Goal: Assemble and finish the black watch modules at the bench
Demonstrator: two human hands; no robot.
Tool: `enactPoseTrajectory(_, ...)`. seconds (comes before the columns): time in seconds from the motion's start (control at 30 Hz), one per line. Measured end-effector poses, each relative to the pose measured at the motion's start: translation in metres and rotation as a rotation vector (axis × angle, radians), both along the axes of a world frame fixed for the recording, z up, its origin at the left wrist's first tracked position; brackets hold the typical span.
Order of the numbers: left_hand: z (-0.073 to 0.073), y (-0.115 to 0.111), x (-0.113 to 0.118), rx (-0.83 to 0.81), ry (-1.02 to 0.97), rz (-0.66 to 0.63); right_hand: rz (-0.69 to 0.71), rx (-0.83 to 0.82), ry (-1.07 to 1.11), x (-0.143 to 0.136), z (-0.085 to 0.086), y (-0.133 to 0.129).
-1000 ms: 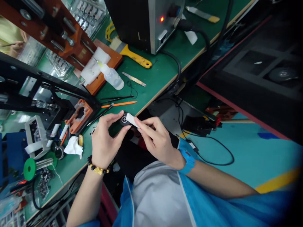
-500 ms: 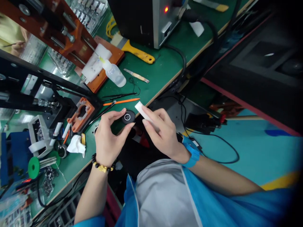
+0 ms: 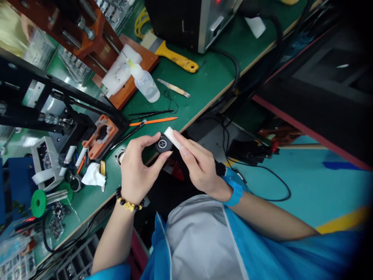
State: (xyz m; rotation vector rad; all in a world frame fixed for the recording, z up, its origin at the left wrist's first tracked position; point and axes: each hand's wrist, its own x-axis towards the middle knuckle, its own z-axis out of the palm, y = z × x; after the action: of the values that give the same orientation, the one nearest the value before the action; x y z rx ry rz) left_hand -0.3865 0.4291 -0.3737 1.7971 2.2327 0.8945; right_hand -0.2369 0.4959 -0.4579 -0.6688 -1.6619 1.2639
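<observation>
Landmark: the orange stick (image 3: 153, 121) on the bench (image 3: 204, 87). My left hand (image 3: 140, 167) is on the near side of it, thumb and forefinger pinching a black disc (image 3: 163, 144) by opposite edges, face with the pale ring and small dots turned toward me. Disc is held just nearer to me than the stick's tip, by the bench edge. My right hand (image 3: 199, 165) grips a white block (image 3: 169, 135) between thumb and fingers, its end overlapping the disc's rim in my view; pressing or merely in front, cannot tell. Risks, as I judge them: my left pinch covers only the rim, so a hard push from the block could tip the disc or pop it loose, and this near the edge it might drop to the floor (image 3: 303, 179). Any grit on the block could scuff the face. Tweezers (image 3: 151, 114) just beyond the stick look pointed; a careless reach could catch them. Silver-rimmed round thing (image 3: 119, 156), nearer than the stick, partly behind my left hand: a wrist swing might nudge it.
</observation>
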Motion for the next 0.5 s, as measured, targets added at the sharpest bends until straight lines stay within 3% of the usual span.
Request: enactPoseTrajectory(0.5, -0.0030, -0.0002, -0.0011, 0.008, 0.070, 0.014, -0.007, 0.124, -0.079, -0.0012, 0.0059, 0.0032)
